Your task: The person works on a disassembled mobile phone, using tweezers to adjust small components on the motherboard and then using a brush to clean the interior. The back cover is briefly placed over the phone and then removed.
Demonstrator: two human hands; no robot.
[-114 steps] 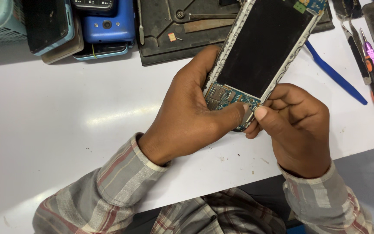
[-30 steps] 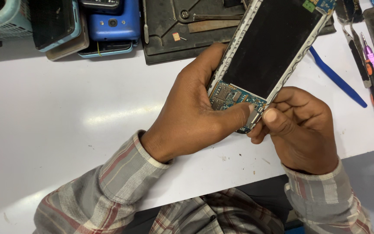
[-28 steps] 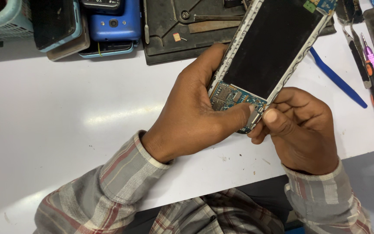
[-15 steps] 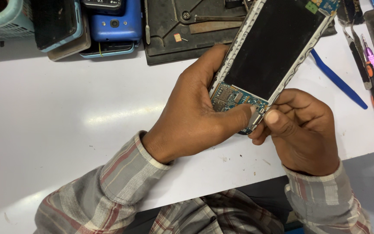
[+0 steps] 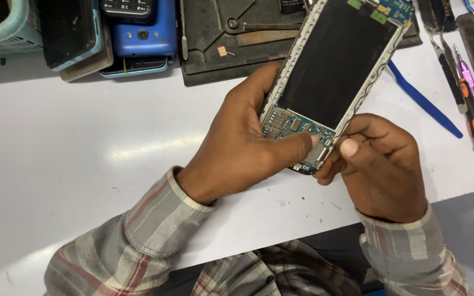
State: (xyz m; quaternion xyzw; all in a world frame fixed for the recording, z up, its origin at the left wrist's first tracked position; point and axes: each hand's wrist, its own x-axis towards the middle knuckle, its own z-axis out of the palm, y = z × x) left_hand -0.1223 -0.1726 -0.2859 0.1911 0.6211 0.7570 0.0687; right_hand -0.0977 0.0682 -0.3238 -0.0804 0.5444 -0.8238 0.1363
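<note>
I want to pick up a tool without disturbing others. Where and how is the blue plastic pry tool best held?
Probably grip the blue pry tool at its bare lower-right end, coming from above: it lies flat and slanted on the white table, that end is free, and its upper end runs under the opened phone.

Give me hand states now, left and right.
Left hand: closed on the opened phone, thumb on its circuit board.
Right hand: pinching the phone's lower corner.

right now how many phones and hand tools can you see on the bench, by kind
Opened phone held in both hands: 1
Phones stacked at top left: about 4, overlapping, so not certain
Blue pry tool: 1
Screwdrivers at right: 2
Total: about 8
</note>
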